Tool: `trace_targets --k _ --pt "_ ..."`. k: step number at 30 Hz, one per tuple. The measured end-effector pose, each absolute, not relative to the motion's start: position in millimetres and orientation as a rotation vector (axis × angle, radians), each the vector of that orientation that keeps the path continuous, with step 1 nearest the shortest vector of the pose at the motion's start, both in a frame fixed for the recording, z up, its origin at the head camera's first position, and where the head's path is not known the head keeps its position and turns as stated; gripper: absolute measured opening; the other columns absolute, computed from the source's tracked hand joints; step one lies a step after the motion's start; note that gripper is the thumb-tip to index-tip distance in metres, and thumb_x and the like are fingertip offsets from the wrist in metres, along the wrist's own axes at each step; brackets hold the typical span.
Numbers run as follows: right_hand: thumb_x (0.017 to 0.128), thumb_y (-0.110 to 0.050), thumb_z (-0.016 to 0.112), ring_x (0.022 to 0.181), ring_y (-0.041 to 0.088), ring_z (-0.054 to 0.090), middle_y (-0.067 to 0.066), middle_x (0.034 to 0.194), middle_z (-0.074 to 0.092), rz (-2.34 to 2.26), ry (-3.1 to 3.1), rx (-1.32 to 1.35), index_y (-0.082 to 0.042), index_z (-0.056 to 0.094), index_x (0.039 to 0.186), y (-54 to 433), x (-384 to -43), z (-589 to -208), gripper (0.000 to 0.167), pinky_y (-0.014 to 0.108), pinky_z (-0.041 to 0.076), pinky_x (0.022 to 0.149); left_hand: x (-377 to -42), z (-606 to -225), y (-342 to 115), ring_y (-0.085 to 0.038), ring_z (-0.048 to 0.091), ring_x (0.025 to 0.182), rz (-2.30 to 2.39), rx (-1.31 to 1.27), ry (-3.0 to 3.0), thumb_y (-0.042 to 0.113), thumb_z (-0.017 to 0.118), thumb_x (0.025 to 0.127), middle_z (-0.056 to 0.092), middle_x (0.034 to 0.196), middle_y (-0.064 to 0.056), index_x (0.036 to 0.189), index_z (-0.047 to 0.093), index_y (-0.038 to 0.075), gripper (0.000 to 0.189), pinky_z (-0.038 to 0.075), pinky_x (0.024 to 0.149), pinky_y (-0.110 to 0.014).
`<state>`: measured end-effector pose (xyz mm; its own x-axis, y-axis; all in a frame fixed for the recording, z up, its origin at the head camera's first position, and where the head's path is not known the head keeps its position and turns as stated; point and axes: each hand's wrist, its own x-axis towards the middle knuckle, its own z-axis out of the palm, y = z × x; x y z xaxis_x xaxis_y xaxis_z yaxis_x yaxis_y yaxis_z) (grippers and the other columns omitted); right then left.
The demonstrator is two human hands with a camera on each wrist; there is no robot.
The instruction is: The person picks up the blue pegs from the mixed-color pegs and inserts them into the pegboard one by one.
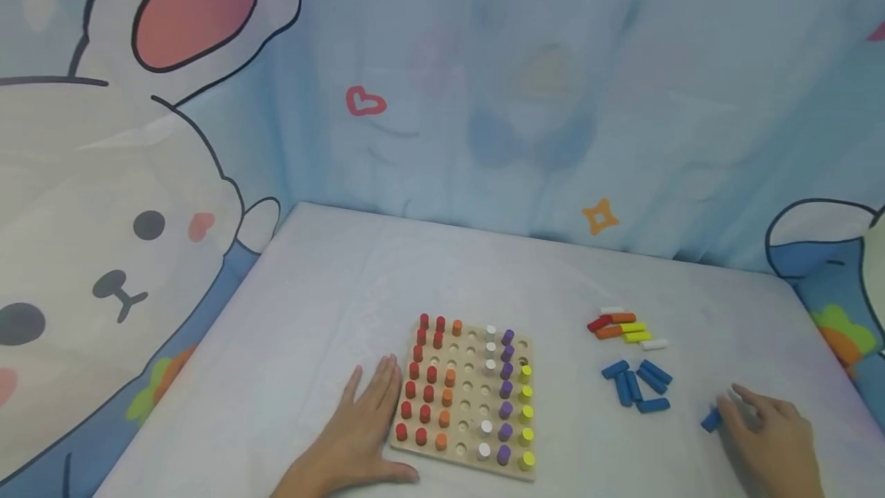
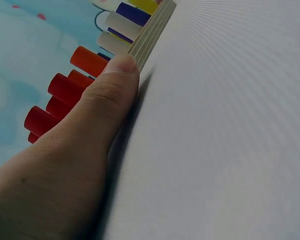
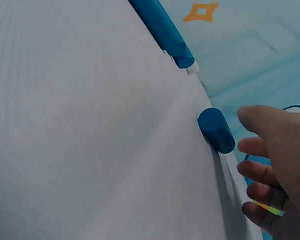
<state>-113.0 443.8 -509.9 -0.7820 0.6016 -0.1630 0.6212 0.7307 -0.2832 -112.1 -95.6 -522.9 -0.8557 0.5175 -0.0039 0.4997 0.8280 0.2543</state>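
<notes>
A wooden pegboard (image 1: 475, 398) stands on the table with rows of red, orange, white, purple and yellow pegs. Along its left edge lies my left hand (image 1: 365, 427), fingers straight and fingertips at the board's side. In the left wrist view the thumb (image 2: 110, 95) reaches along the board's near side. A single blue peg (image 1: 710, 419) lies on the white tabletop, right by the thumb of my right hand (image 1: 774, 436). In the right wrist view this blue peg (image 3: 216, 131) shows just beyond the thumb and loosely bent fingers, which hold nothing.
Several loose blue pegs (image 1: 638, 386) lie right of the board. Behind them is a small group of red, orange, yellow and white pegs (image 1: 625, 327). A printed blue curtain (image 1: 442, 137) hangs behind the white table (image 1: 332, 283) and at its sides.
</notes>
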Motion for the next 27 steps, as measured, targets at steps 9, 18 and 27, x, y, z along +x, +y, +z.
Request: trace_targets --k 9,18,27 --pt "0.091 -0.051 0.054 0.107 0.051 0.038 0.036 0.121 0.041 -0.323 2.846 0.895 0.004 0.044 0.135 449.6 -109.4 -521.1 0.072 0.063 0.039 0.091 -115.2 -527.2 -88.1 -0.022 -0.002 0.149 0.386 0.86 2.972 0.097 0.036 0.059 0.002 0.162 -0.008 0.153 0.002 0.009 0.133 0.001 0.116 -0.058" --pt "0.092 -0.045 0.056 0.076 0.025 0.048 0.014 0.078 0.053 -0.363 2.815 0.852 0.005 0.042 0.135 450.8 -113.9 -524.0 0.068 0.054 0.035 0.077 -120.7 -527.3 -81.1 -0.02 0.002 0.149 0.421 0.871 3.005 0.096 0.036 0.061 0.002 0.162 -0.006 0.153 -0.001 0.01 0.132 0.005 0.115 -0.06" --pt "0.093 -0.04 0.056 0.074 0.023 0.047 0.011 0.075 0.052 -0.338 2.813 0.837 0.004 0.041 0.134 439.9 -116.8 -527.7 0.062 0.052 0.034 0.079 -124.6 -526.0 -83.9 -0.02 0.001 0.149 0.428 0.837 3.009 0.097 0.037 0.058 0.001 0.162 -0.007 0.153 -0.001 0.009 0.135 0.004 0.115 -0.06"
